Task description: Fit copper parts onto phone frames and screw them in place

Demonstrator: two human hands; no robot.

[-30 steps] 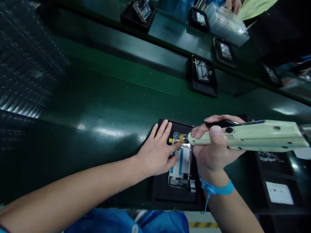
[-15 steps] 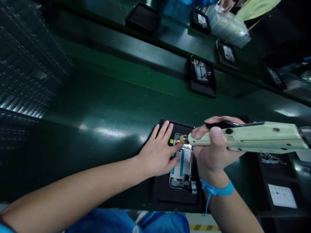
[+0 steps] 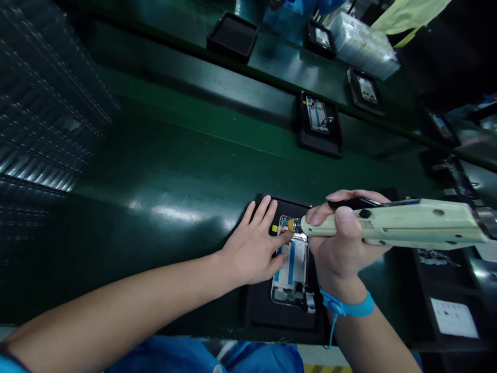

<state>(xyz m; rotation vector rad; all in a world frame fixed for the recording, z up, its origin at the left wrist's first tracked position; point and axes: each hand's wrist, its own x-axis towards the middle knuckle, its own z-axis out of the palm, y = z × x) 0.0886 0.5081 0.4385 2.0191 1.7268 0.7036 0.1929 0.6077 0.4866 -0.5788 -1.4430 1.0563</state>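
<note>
Head view: a phone frame (image 3: 291,270) lies in a black tray (image 3: 283,321) near the front edge of the green bench (image 3: 155,171). The left hand (image 3: 252,248) presses it, fingers spread and holding nothing. The right hand (image 3: 341,243) closes firmly round a cream electric screwdriver (image 3: 392,225), bit at the frame's top end. Open bench runs leftward; a paper sheet's (image 3: 454,317) print is too small to read.

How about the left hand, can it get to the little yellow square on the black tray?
Probably yes. The left hand rests on the flat black tray, fingers right beside the small yellow square, nothing between them. The pale cream screwdriver in the right hand comes from the other side.
</note>
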